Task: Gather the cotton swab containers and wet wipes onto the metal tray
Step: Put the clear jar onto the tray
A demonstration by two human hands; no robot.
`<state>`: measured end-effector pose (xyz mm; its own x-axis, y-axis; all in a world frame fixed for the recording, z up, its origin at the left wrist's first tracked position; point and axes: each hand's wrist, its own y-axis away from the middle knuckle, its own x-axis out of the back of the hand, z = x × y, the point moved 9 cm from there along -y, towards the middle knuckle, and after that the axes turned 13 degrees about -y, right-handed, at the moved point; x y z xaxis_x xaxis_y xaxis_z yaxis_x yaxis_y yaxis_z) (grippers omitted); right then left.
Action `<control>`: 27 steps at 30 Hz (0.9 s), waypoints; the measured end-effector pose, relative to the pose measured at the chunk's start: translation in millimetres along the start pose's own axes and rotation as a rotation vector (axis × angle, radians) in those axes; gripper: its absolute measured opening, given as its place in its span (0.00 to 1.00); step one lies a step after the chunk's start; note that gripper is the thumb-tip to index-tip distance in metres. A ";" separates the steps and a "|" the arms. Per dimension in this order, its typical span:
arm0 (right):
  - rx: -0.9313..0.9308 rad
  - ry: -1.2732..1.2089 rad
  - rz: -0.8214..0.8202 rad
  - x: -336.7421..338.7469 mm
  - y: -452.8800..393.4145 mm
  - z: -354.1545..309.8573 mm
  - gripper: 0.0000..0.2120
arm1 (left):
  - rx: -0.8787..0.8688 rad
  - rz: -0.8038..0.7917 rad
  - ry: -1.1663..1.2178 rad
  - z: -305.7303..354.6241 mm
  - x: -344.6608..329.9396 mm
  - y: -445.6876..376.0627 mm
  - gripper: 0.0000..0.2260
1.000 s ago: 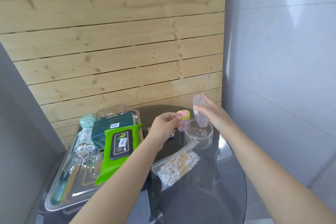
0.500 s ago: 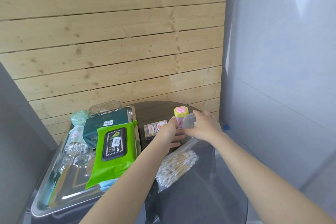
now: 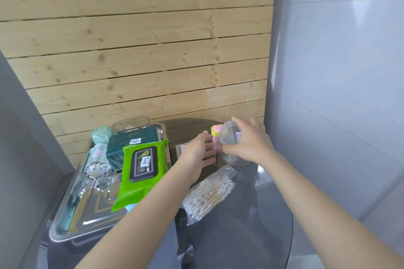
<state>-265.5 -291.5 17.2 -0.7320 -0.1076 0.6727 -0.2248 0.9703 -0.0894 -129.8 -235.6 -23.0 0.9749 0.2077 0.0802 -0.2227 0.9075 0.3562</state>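
Observation:
My right hand (image 3: pixel 247 144) grips a clear round lid (image 3: pixel 228 136), tilted over a clear round swab container (image 3: pixel 240 162) that the hand mostly hides. My left hand (image 3: pixel 199 150) lies beside that container with its fingers stretched toward it. A clear bag of cotton swabs (image 3: pixel 207 196) rests on the dark round table (image 3: pixel 251 225). At the left, the metal tray (image 3: pixel 65 232) holds a green wet wipes pack (image 3: pixel 140 172), a dark green box (image 3: pixel 131 144) and a swab jar with a pale green lid (image 3: pixel 98 155).
A small pink and yellow bottle (image 3: pixel 215 134) stands just behind my hands. A printed card box (image 3: pixel 181 148) lies flat between tray and hands. A clear rectangular box (image 3: pixel 131 123) sits at the tray's far end. Wooden slats and a grey wall enclose the table.
My right hand came down with the lid from above onto the round container. My left hand moved in beside it and stretched out its fingers. The view shifted slightly.

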 end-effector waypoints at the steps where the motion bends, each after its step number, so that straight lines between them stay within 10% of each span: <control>1: 0.034 -0.034 -0.004 0.8 5.0 -9.8 0.44 | -0.008 -0.003 0.038 0.8 4.4 6.7 0.17; 14: 0.187 -0.455 -0.399 -58.4 65.6 -87.1 0.39 | 0.036 -0.448 0.425 -36.9 38.8 76.1 0.26; 27: 0.208 -0.393 -0.622 -61.7 66.9 -80.6 0.37 | -0.079 -0.424 0.353 -39.3 45.0 78.9 0.19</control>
<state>-183.5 -202.5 28.9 -0.5975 -0.7276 0.3370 -0.7581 0.6495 0.0580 -103.6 -140.3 -27.9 0.9228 -0.0840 -0.3759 0.1759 0.9601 0.2172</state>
